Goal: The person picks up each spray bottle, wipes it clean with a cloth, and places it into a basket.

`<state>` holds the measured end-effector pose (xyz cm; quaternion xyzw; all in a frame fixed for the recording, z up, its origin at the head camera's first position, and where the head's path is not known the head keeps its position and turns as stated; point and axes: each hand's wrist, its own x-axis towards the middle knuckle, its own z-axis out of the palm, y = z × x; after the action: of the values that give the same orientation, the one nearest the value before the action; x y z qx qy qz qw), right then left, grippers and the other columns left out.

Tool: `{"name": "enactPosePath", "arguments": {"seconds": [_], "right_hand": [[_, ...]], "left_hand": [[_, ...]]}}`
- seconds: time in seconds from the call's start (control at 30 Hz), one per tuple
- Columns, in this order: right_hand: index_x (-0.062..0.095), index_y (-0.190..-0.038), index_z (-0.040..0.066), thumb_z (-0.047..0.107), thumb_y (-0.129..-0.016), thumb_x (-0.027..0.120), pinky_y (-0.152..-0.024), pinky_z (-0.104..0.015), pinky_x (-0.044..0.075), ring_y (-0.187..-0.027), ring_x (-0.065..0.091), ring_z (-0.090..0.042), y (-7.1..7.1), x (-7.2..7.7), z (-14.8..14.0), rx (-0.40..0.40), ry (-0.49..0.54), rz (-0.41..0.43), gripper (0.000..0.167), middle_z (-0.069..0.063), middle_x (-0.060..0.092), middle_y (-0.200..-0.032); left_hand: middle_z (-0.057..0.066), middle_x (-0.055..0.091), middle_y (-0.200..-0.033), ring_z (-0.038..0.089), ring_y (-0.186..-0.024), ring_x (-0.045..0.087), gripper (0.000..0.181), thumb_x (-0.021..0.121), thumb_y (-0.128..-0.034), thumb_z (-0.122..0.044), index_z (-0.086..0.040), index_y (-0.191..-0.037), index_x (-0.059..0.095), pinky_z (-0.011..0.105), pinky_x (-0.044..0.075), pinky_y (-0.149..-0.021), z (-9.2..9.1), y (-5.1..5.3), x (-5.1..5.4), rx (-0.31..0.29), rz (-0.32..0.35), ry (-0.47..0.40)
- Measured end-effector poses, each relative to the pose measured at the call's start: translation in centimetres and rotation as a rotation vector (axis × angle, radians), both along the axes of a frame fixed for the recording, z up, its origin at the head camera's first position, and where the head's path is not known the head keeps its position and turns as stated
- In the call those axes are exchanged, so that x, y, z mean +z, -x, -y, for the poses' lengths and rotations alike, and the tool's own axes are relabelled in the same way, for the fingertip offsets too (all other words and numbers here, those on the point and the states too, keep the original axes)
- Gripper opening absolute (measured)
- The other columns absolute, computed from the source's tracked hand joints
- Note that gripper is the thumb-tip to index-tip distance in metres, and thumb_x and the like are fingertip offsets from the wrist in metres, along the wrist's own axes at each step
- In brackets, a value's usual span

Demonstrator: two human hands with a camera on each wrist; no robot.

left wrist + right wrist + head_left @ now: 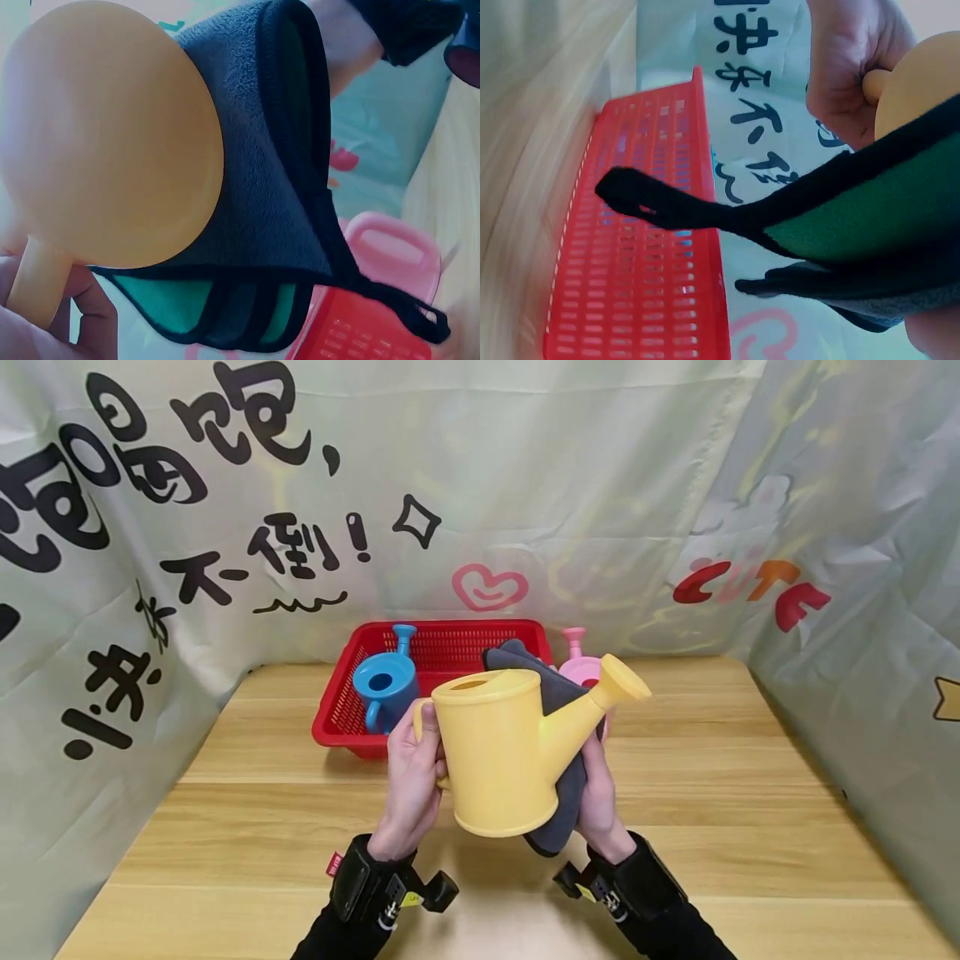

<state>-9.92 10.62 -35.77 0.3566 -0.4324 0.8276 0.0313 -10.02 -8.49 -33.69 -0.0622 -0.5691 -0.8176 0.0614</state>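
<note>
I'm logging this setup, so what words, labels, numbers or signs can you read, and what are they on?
"CUTE": on the backdrop, right side.
"快乐不倒!": on the backdrop, left side.
Characters above that: stylised, partly cut off, not readable for certain.
Red tag and yellow labels at the wrists: too small to read.
Yellow watering can: no lettering visible.

Head view: high at the near side, facing far and down over the table (750,827). Left wrist view: rolled sideways, close beneath the watering can (112,135), facing far and right. Right wrist view: also rolled, close to the cloth (855,202), facing far and left. Wrist views share both and, apparently, a part-hidden basket (641,247)
</note>
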Motion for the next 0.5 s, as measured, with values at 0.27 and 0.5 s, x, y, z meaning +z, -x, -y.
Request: {"name": "enactPosePath", "arguments": {"seconds": [0.27,0.5], "right_hand": [[0.046,-0.142,0.021,0.036,-0.112,0.022,-0.104,-0.017,0.045,-0.116,0.057,0.002,0.06,0.53,-0.30,-0.073,-0.002,0.025,0.041,0.014,0.059,-0.127],[0.044,-0.143,0.019,0.037,-0.112,0.020,-0.100,-0.018,0.048,-0.109,0.061,0.000,-0.10,1.01,-0.70,-0.016,0.038,0.119,0.043,0.011,0.064,-0.119]], "left_hand": [[-0.004,0.044,-0.073,0.005,-0.053,0.036,0.021,0.046,-0.1061,-0.037,-0.016,-0.107,0.052,0.013,0.030,-0.048,0.13,-0.09,0.00,-0.056,0.039,-0.025],[-0.006,0.057,-0.084,0.003,-0.055,0.040,0.032,0.051,-0.1018,-0.045,-0.018,-0.118,0.053,0.012,0.031,-0.049,-0.09,-0.16,-0.30,-0.156,0.122,-0.131]]}}
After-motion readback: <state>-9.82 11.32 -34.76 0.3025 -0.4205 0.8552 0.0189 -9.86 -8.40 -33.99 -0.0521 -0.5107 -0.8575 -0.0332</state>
